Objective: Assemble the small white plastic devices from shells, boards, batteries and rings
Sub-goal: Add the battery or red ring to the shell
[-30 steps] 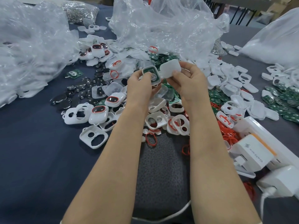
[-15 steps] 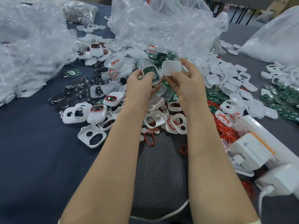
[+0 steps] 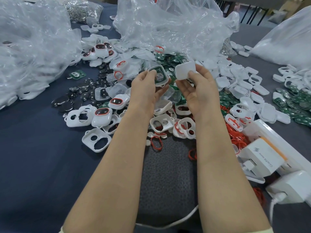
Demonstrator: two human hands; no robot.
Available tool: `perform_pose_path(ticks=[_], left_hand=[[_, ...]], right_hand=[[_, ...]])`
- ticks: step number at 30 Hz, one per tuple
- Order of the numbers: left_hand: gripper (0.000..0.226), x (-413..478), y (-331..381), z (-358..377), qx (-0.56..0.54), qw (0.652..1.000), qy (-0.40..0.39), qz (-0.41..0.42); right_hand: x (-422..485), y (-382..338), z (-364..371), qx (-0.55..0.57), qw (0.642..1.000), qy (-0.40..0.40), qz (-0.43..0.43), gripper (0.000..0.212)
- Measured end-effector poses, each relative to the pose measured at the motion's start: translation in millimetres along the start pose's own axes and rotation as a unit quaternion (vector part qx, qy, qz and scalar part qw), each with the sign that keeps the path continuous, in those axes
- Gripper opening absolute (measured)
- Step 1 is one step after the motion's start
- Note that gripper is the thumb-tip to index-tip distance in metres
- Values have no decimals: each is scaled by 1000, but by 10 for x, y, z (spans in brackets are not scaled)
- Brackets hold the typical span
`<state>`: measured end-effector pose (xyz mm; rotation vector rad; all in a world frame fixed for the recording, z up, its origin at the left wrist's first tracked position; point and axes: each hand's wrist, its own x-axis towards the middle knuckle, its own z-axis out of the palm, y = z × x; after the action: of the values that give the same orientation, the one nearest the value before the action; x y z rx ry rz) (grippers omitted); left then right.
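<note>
Holding item one, the left hand (image 3: 144, 89) gripped a white shell (image 3: 159, 76) by its edges, thumb and fingers closed round it, the open face turned up toward the camera. A green board (image 3: 158, 73) sat inside it, with what looked like a round battery on top. Item two, a plain white cover (image 3: 185, 70), was pinched between thumb and fingertips of the right hand (image 3: 198, 88), the other fingers loosely curled. Cover lay just to the right of the shell and slightly higher, apart from it by a narrow gap, tilted so that its left edge pointed toward the shell's right rim. Both pieces were raised above the table (image 3: 33, 157), over the middle of the heap. Judged next move: cover to travel left and down onto the open shell, the right hand being the nearer to it. Beneath lay loose empty shells (image 3: 96, 139), red rings (image 3: 156, 143), coin batteries (image 3: 63, 100), spare green boards (image 3: 294, 105) and finished units (image 3: 101, 115). Clear plastic bags (image 3: 168, 26) stood behind.
</note>
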<state>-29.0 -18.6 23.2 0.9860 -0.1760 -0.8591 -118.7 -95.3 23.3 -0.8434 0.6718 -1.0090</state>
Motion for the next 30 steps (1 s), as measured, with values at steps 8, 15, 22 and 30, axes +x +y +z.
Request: perform_pose_path(ticks=[8, 15, 22, 30], left_hand=[[18, -46, -1, -1, 3, 1000, -5, 12], [15, -22, -26, 1, 82, 995, 1, 49], [16, -20, -38, -10, 78, 994, 3, 70], [18, -25, -53, -19, 113, 988, -8, 101]], right_hand=[[-5, 12, 10, -79, 996, 22, -17, 13], [-12, 29, 16, -75, 997, -9, -29, 13], [4, 36, 5, -77, 997, -13, -25, 12], [-20, 26, 29, -99, 993, -58, 0, 31]])
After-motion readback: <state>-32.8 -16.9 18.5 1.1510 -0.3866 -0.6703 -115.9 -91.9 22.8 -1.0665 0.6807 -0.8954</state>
